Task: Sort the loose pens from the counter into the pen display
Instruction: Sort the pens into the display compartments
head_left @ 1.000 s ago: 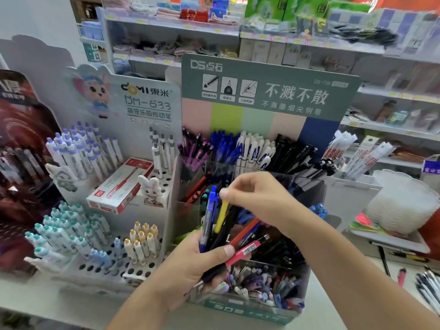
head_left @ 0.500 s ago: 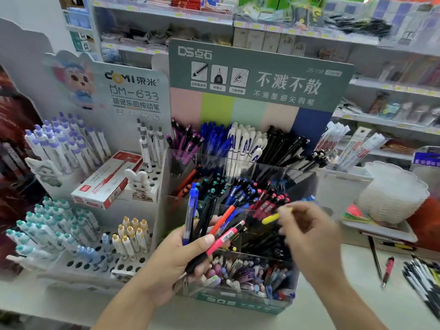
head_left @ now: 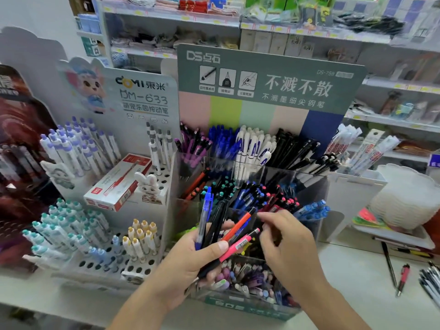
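My left hand [head_left: 190, 265] grips a fanned bundle of pens [head_left: 221, 232]: blue, black, orange and pink ones. It holds them in front of the clear tiered pen display [head_left: 309, 182] with the green header card. My right hand [head_left: 288, 244] is just right of the bundle. Its fingertips reach the upper ends of the orange and pink pens, and I see nothing held in it. The display's compartments hold purple, blue, white, black and red-capped pens. More loose pens [head_left: 402, 278] lie on the white counter at the right.
A white Domi pen stand [head_left: 142, 265] with a red-and-white pen box [head_left: 119, 184] is at the left. A stack of white plates [head_left: 407, 198] on a tray stands at the right. Behind are store shelves. A pile of dark pens [head_left: 429, 284] lies at the right edge.
My right hand pulled a yellow pen from the bundle, carried it right to the display, and is now back at the bundle without it. My left hand kept holding the bundle.
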